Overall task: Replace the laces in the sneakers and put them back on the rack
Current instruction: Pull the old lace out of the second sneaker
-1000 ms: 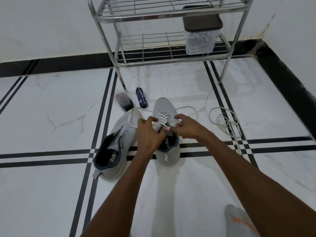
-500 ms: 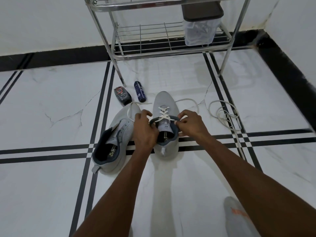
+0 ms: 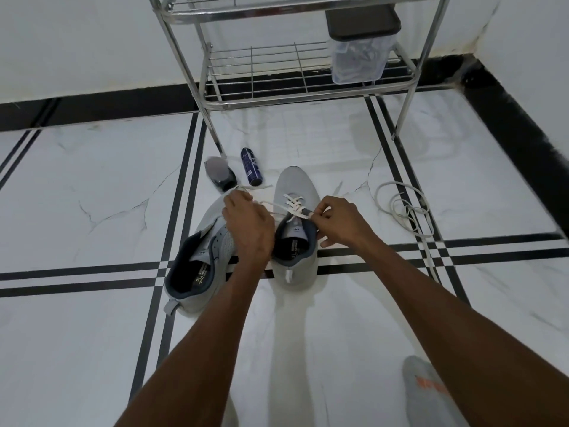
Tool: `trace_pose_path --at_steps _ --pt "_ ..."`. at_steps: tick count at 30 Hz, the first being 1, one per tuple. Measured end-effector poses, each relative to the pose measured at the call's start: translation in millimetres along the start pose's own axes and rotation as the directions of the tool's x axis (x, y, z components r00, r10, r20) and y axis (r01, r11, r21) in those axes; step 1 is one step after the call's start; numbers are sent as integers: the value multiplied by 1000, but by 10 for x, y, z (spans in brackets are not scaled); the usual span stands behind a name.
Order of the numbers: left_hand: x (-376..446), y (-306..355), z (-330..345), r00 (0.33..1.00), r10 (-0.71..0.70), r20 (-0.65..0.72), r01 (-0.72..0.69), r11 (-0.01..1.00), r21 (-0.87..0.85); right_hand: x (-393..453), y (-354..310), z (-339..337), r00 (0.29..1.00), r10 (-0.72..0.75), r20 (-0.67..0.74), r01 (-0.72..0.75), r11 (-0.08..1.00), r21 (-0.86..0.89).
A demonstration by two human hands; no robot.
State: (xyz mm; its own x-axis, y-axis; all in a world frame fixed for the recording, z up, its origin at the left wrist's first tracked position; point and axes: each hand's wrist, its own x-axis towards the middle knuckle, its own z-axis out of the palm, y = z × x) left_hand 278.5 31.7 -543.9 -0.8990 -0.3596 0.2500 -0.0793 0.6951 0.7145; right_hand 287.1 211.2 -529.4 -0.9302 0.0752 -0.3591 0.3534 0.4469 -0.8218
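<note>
Two sneakers: a grey pair sits on the white floor (image 3: 92, 192) in front of the rack (image 3: 295, 87), toes toward it, astride the black double stripe.
Right sneaker (image 3: 294, 192): upright, with a white lace (image 3: 294, 206) crossed through its upper eyelets.
Left sneaker (image 3: 200, 266): just beside it, angled outward, its eyelets without a lace where visible.
Left hand (image 3: 248, 224): above the left sneaker's toe, fingers curled round one end of the white lace, drawn taut to the left.
Right hand (image 3: 340, 221): at the right sneaker's collar, thumb and fingers pinching the other end near the top eyelet.
Spare lace (image 3: 403, 211): a loose pale coil on the floor, right of the sneakers, trailing toward the near edge.
Rack: steel, against the wall; a clear box (image 3: 358, 60) with a dark lid stands at the right end of its lower shelf.
Small items: a blue can (image 3: 251, 166) and a dark sponge (image 3: 220, 177) lie near the rack's front left leg.
Near right corner: a grey sock (image 3: 425, 392) with orange marking.
</note>
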Motion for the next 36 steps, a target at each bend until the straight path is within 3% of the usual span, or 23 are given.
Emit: trace_pose_path --at_steps 2,4,7,9,10,11,12,13,14,15,17,19,21,23,25,27,30,33,36 --pt "-50 -8 -12 963 215 159 -221 975 17 -7 -18 7 999 -30 19 30 1000 -1" --pt "-106 14 27 859 388 333 -446 887 117 -5 -41 19 998 -57 32 58 998 -27" --pt "-117 37 99 784 463 414 -585 773 244 12 -66 31 995 -91 51 96 990 -103" --pt "-93 61 86 840 448 305 -518 830 207 27 -56 20 996 -83 43 88 989 -120" --pt "-61 78 40 928 333 164 -358 922 151 32 -54 12 997 -75 27 78 989 -122" --pt "-5 94 -23 993 115 -8 -114 992 56 43 -43 6 997 -73 6 73 989 -131" --pt "54 91 -80 983 -117 -141 112 993 -42 53 -27 -3 997 -77 -18 73 987 -145" --pt "103 71 -125 947 -242 -212 231 970 -74 59 -24 -10 996 -85 -35 79 984 -162" --pt "135 37 -139 944 -240 -227 243 970 -14 62 -26 -16 995 -91 -38 83 982 -170" --pt "138 -4 -151 971 -149 -187 161 986 51 65 -33 -11 995 -97 -25 91 980 -175" --pt "105 -27 -134 988 152 36 -155 984 84 68 -44 0 995 -103 -11 100 980 -170" --pt "26 -28 -25 891 360 276 -403 908 113 64 -59 10 994 -105 3 104 980 -168" --pt "-41 -18 84 809 412 419 -517 838 174 50 -62 9 994 -105 12 105 980 -168" --pt "-15 13 83 844 417 337 -475 873 110 38 -48 3 996 -93 20 95 982 -166" --pt "130 5 -34 960 258 107 -248 963 -105 33 -30 -11 997 -82 5 81 982 -169" --pt "315 -57 -161 991 126 37 -119 981 -154 38 -19 -17 996 -82 -21 77 982 -170" --pt "343 -44 -229 957 180 229 -189 982 17 38 -54 -6 996 -87 -21 82 981 -173" --pt "134 80 -177 847 232 478 -320 941 109 29 -71 17 995 -99 -13 95 978 -187" --pt "2 164 -78 765 308 566 -449 885 126 32 -76 22 994 -107 -9 103 973 -206"
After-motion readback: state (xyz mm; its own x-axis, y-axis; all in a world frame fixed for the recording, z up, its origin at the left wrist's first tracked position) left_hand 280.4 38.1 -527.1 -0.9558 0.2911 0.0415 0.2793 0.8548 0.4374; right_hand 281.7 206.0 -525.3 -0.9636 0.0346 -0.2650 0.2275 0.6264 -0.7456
